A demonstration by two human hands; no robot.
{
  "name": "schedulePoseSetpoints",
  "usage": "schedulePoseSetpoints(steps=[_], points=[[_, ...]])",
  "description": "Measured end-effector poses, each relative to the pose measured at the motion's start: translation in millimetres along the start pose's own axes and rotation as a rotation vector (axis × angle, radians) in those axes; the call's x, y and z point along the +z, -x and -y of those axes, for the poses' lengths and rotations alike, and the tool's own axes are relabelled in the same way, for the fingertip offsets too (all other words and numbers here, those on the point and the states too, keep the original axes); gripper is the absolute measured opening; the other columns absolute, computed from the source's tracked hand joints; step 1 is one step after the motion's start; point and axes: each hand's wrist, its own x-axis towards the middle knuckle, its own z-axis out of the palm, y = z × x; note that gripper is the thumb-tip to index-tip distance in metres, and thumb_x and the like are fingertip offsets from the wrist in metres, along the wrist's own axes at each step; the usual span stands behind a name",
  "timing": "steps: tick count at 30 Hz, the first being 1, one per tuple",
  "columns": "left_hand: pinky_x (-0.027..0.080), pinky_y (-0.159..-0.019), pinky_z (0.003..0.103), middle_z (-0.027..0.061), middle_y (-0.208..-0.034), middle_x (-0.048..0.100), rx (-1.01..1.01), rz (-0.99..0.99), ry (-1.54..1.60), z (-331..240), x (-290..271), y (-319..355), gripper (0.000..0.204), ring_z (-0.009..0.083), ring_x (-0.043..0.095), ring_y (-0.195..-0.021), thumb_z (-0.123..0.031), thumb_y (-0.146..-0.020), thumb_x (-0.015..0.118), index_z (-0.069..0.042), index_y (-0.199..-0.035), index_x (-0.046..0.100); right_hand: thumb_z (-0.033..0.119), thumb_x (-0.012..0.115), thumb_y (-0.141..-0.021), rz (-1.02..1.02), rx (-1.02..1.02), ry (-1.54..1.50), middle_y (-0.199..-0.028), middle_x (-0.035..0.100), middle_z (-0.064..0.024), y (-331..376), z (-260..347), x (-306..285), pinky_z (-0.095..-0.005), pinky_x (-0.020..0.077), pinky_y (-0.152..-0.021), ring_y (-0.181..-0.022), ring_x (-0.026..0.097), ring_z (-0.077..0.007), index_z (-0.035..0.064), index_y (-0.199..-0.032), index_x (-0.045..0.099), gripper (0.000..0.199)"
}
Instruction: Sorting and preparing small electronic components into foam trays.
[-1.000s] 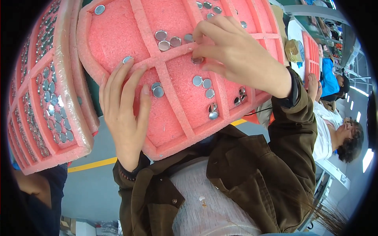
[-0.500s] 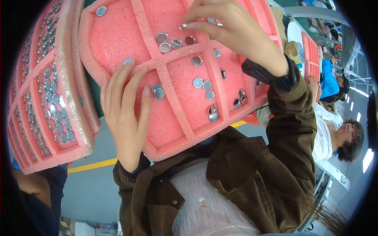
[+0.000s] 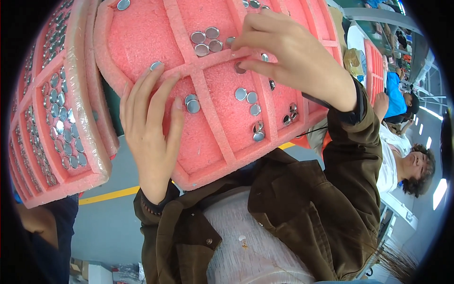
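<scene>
A pink foam tray (image 3: 208,75) with walled compartments lies before me, holding small round silvery discs. My left hand (image 3: 150,128) rests over its left part, fingers spread and holding nothing. One fingertip is at a single disc (image 3: 156,66), and a pair of discs (image 3: 191,103) lies beside the thumb. Above the middle compartments, my right hand (image 3: 295,61) has thumb and forefinger apart. Its thumb tip touches or hovers over one disc (image 3: 240,68); the forefinger is next to another disc (image 3: 230,41) by a small cluster of discs (image 3: 215,45). The palm hides part of the tray.
At left stands another pink foam tray (image 3: 92,177), wrapped in clear film and filled with many discs. A person in white (image 3: 392,161) and one in blue (image 3: 395,92) are on the right, near more pink trays (image 3: 373,66). Yellow floor tape (image 3: 111,195) runs below.
My right hand has come toward me and parted its pinch. The small disc it held now lies with the cluster. My left hand stays put; the view has shifted slightly.
</scene>
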Motion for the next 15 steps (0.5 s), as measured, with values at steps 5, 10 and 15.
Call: schedulePoseSetpoints(steps=[5,10,15], points=[[0.035,-0.1,0.042,0.0088,-0.124,0.055,0.006,-0.01,0.004,0,0,0,0.033,0.0304,0.05,-0.115,-0.007,-0.081,0.059,-0.009,-0.114,0.061,0.006,0.07,-0.07,0.019,-0.055,0.112,-0.087,0.051,-0.0074,8,12,-2,-0.036,0.0419,-0.074,-0.085,0.052,-0.0256,0.0037,-0.09,0.063,0.022],[0.035,-0.1,0.042,0.0093,-0.123,0.055,0.029,-0.017,-0.007,0,2,-1,0.032,0.0305,0.05,-0.115,-0.008,-0.081,0.059,-0.008,-0.113,0.061,0.007,0.07,-0.07,0.039,-0.075,0.207,-0.087,0.051,-0.0073,11,7,11,-0.0362,0.0434,-0.073,-0.084,0.052,-0.0267,0.0045,-0.092,0.063,0.023],[0.035,-0.099,0.042,0.0094,-0.123,0.055,0.019,-0.015,0.002,2,-2,5,0.031,0.0305,0.049,-0.115,-0.008,-0.082,0.059,-0.008,-0.113,0.061,0.008,0.067,-0.073,-0.018,-0.057,0.0,-0.087,0.051,-0.0102,-8,1,-2,-0.0374,0.044,-0.072,-0.084,0.053,-0.0293,0.0013,-0.087,0.061,0.016]])
